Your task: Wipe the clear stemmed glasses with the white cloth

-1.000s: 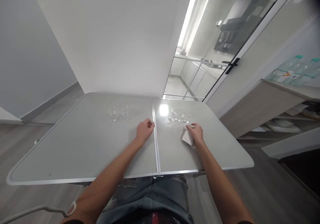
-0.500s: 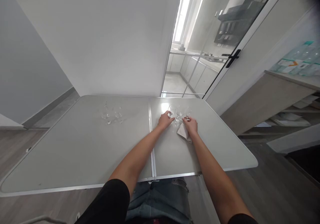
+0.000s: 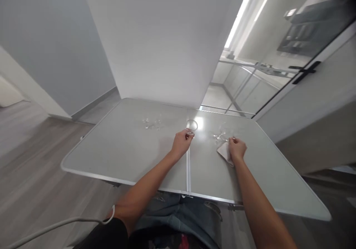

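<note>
My left hand is closed on the stem of a small clear glass, held upright just above the centre seam of the grey folding table. My right hand rests on the table's right half, closed on a white cloth. Just beyond its fingers stand more clear glasses. A second group of clear glasses stands on the table's left half, farther back.
A white wall panel rises behind the table. Glass doors with a black handle are at the right. A white cable runs off my left arm at the lower left. Wooden floor lies to the left.
My left hand went to the right-hand group of glasses, took one and carried it back to the centre seam. My right hand stayed on the cloth. The view has swung to the left.
</note>
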A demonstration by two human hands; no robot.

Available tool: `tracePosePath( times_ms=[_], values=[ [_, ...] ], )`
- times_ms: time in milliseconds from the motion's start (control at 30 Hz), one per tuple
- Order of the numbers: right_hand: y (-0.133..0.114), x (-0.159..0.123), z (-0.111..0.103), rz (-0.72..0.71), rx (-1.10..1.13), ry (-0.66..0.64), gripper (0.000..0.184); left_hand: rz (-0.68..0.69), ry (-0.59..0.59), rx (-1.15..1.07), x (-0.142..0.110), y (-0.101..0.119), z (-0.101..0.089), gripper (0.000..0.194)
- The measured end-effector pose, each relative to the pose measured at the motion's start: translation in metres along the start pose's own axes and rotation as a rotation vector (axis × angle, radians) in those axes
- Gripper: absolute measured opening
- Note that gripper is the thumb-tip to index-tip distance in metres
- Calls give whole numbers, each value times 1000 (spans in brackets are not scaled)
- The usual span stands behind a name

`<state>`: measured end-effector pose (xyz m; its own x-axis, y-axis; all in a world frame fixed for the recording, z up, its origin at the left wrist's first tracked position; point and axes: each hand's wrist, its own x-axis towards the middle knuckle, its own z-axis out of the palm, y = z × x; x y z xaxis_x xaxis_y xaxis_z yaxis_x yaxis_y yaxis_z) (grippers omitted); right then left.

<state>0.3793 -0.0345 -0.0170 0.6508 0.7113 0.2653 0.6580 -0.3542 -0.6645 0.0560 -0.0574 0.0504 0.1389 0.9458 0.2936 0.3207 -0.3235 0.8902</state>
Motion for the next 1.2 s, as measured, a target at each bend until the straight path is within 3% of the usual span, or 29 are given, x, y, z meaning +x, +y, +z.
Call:
tracePosePath(
  times_ms=[133, 200, 267, 367, 467, 533, 633, 700, 933, 1100, 1200],
  values=[
    [-26, -15, -12, -65, -34, 306, 46, -90, 180, 161, -26, -25, -79, 26],
    [-51, -29, -14, -167, 7, 369, 46, -136, 242, 230, -29, -43, -111, 26],
    [-83, -53, -12, -258, 73, 342, 46, -197, 286, 298, -28, -61, -136, 28],
    [-133, -104, 2, -402, 207, 209, 43, -244, 355, 356, -25, -81, -159, 29],
    [-175, -162, 24, -465, 322, 69, 40, -268, 379, 383, -24, -94, -167, 27],
    [-198, -194, 41, -487, 404, -139, 39, -298, 361, 406, -24, -100, -168, 24],
    [-226, -221, 70, -458, 448, -408, 40, -326, 338, 462, -24, -106, -168, 22],
    [-240, -227, 89, -462, 387, -518, 37, -329, 337, 482, -24, -108, -169, 22],
    [-258, -229, 123, -485, 290, -608, 21, -392, 359, 458, -22, -111, -168, 25],
    [-261, -235, 126, -490, 285, -644, 18, -373, 370, 463, -25, -107, -167, 22],
    [-258, -236, 117, -461, 312, -651, 14, -376, 411, 457, -36, -98, -169, 35]
  ],
)
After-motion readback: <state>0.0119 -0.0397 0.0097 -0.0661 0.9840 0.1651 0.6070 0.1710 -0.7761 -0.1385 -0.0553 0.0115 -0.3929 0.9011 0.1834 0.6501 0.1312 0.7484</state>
